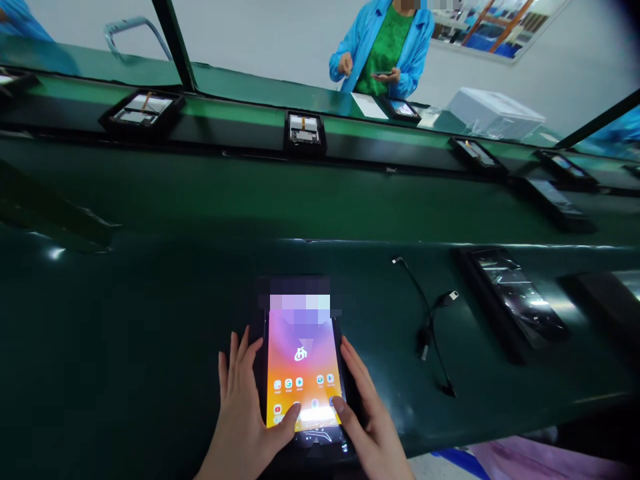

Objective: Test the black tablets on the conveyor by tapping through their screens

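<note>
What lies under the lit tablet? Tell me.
The tablet lies in a black tray, whose edges show around it, on the green bench. Left hand and right hand flank it, thumbs on the screen. The tray's floor is covered.

Tablet [303,363] screen's top is blurred; both wrists cut off at bottom edge

Left hand [240,407] flat, fingers spread, right hand [367,413] flat, both thumbs turned inward
</note>
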Available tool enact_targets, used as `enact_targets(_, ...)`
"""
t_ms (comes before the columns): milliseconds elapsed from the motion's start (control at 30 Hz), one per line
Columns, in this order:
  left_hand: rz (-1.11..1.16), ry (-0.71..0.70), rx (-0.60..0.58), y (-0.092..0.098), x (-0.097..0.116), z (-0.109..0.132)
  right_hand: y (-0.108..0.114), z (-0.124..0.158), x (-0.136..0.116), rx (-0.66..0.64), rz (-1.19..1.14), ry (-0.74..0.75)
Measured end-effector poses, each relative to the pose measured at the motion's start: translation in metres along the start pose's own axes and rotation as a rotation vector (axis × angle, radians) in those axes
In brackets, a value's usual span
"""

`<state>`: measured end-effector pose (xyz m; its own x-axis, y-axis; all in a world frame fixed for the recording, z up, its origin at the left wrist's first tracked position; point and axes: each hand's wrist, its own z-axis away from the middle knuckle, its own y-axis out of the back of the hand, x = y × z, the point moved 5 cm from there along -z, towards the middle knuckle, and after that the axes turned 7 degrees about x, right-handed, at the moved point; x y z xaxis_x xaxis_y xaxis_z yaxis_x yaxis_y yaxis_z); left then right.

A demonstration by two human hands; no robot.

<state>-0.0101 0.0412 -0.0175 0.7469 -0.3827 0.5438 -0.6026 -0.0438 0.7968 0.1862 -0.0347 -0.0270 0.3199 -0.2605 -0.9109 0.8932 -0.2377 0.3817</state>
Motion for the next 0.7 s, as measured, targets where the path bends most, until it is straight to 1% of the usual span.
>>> enact_targets(133,-0.016,0.004,0.015,-0.001,-0.001,0.001,-0.001,0.004,0.0,-0.017,0.019,0.032)
enact_targets(200,-0.014,0.0,0.024,-0.002,0.0,0.001,-0.001,0.005,0.0,0.005,0.032,0.042)
enact_targets(267,-0.01,-0.004,0.02,-0.002,0.0,0.0,-0.003,-0.001,0.0,0.039,0.06,0.055)
enact_targets(333,-0.001,-0.003,0.012,-0.001,0.001,0.0,-0.003,-0.019,-0.003,0.093,0.096,0.089)
enact_targets(433,0.028,0.015,-0.017,0.0,-0.001,0.0,0.002,-0.063,-0.015,0.191,0.13,0.159)
enact_targets(500,0.05,0.041,-0.036,0.0,-0.004,0.0,0.008,-0.092,-0.029,0.22,0.128,0.193)
enact_targets(533,0.06,0.056,-0.043,0.0,-0.005,0.0,0.012,-0.103,-0.037,0.228,0.123,0.213)
enact_targets(600,0.081,0.076,-0.047,-0.001,-0.007,0.001,0.025,-0.116,-0.054,0.245,0.112,0.265)
enact_targets(667,0.104,0.098,-0.048,-0.002,-0.007,0.002,0.05,-0.12,-0.062,0.291,0.122,0.263)
enact_targets(700,0.116,0.114,-0.043,-0.002,-0.006,0.002,0.067,-0.119,-0.061,0.333,0.139,0.229)
